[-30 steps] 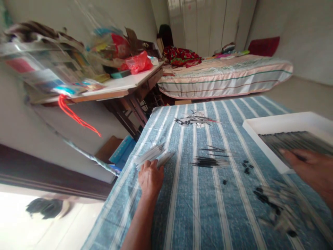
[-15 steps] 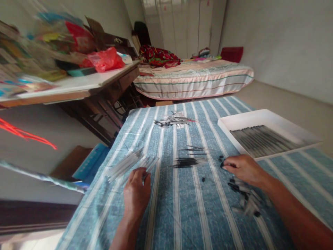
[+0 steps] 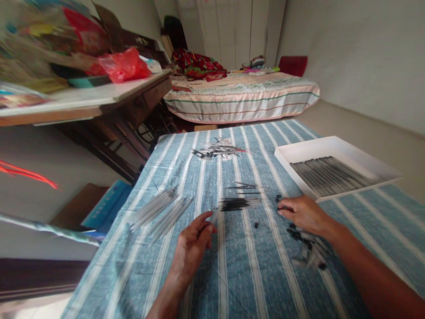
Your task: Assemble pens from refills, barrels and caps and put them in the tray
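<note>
My left hand [image 3: 195, 241] is closed over the cloth in the middle, a pale clear pen tube [image 3: 215, 215] showing at its fingertips. Left of it lie two bunches of similar clear pen tubes [image 3: 154, 206]. Just beyond its fingers rests a row of black-and-pale pen refills [image 3: 235, 203], with a few thin dark sticks [image 3: 245, 187] farther off. On the right, the fingers of my right hand [image 3: 305, 215] are pinched at some small black plugs [image 3: 278, 198]; what they grip is partly hidden. Below that hand sits a pile of pen caps [image 3: 310, 252]. One black plug [image 3: 256, 225] lies alone between the hands.
A white box [image 3: 312, 189] with a row of dark-looking pens [image 3: 332, 175] stands at the right. Loose pen parts [image 3: 217, 150] lie at the table's far end. Beyond are a bed [image 3: 245, 99] and, at left, a cluttered desk [image 3: 133, 88] with a red plastic bag [image 3: 124, 66].
My left hand has moved right from the clear tubes towards the refills, with a tube now showing at its fingers. My right hand stays by the black plugs. The view has shifted slightly.
</note>
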Demonstrator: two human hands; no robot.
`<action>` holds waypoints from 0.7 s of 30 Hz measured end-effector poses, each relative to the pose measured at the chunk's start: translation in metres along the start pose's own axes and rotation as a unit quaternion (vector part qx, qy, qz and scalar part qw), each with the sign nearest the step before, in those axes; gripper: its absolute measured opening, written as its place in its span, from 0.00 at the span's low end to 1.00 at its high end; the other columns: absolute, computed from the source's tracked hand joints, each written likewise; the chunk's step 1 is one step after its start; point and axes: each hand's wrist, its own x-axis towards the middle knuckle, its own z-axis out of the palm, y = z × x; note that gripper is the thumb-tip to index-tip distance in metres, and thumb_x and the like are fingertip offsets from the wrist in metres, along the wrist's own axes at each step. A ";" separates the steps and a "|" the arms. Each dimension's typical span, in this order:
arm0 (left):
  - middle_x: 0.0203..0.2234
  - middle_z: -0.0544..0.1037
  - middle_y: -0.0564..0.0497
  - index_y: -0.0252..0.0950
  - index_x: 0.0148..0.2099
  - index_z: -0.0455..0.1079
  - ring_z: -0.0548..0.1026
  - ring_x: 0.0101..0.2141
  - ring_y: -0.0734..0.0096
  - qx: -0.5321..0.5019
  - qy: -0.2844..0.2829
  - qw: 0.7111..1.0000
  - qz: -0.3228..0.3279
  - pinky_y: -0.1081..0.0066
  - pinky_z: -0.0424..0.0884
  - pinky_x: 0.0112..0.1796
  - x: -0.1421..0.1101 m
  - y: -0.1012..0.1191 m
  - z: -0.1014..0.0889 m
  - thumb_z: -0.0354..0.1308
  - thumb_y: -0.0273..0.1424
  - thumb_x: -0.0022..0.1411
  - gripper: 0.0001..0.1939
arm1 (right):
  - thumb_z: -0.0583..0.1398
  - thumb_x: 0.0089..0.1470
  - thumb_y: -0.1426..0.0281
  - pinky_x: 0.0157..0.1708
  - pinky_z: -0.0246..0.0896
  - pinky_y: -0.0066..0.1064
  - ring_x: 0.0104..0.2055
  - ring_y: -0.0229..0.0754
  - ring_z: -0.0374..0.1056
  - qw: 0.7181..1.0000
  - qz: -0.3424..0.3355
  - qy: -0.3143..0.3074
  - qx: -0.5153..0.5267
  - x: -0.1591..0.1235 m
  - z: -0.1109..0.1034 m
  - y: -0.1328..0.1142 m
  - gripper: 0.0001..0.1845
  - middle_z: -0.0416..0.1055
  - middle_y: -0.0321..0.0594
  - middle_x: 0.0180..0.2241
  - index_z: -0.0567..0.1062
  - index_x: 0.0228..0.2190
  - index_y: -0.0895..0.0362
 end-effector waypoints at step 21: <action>0.28 0.75 0.51 0.35 0.34 0.67 0.68 0.23 0.79 -0.246 -0.119 0.959 -0.073 0.79 0.61 0.23 -0.003 0.000 0.007 0.60 0.25 0.52 0.05 | 0.49 0.60 0.67 0.27 0.54 0.28 0.30 0.44 0.73 0.984 -0.063 -0.027 -0.166 0.021 0.038 -0.054 0.14 0.77 0.41 0.28 0.74 0.37 0.53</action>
